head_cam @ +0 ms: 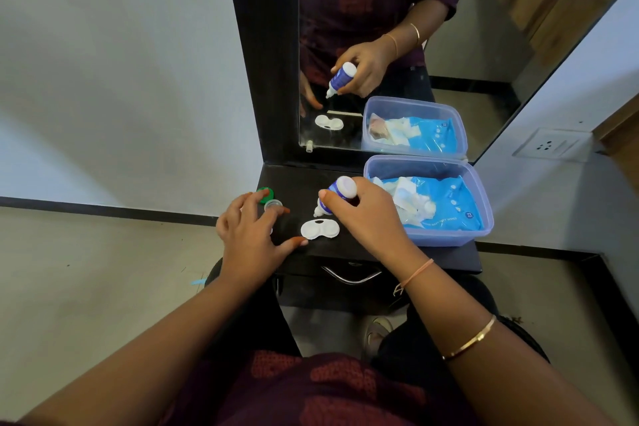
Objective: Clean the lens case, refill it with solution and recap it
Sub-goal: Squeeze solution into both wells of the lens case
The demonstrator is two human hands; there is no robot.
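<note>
A white two-well lens case (320, 229) lies uncapped on the black shelf (446, 259). My right hand (366, 218) grips a small blue-and-white solution bottle (337, 195), tipped nozzle-down just above the case's left well. My left hand (250, 232) rests on the shelf to the left, fingers spread, thumb tip touching the shelf beside the case. A green cap (265, 195) and a clear cap (273, 206) lie by its fingertips.
A clear plastic tub (484, 197) holding a blue wet-wipes pack (446, 204) and tissues fills the shelf's right side. A mirror (484, 45) stands behind and reflects the scene. A metal drawer handle (349, 277) sits under the shelf's front edge.
</note>
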